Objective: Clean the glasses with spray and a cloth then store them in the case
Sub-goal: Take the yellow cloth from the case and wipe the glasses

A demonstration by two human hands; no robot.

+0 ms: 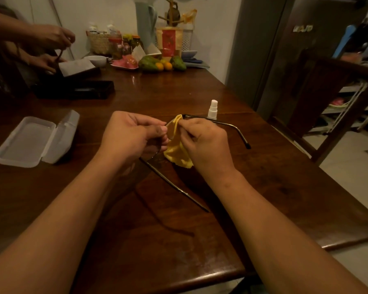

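Note:
Thin dark-framed glasses hang just above the brown table, both temples spread open. My left hand pinches the frame at one lens. My right hand pinches a yellow cloth folded over the other lens. One temple points right, past a small white spray bottle standing behind my right hand. The other temple runs down toward me. A clear plastic case lies open on the table to the left.
Another person's hands work at the far left over a dark open box. Fruit, jars and a basket crowd the far end of the table. A wooden chair stands at the right, by the table's edge.

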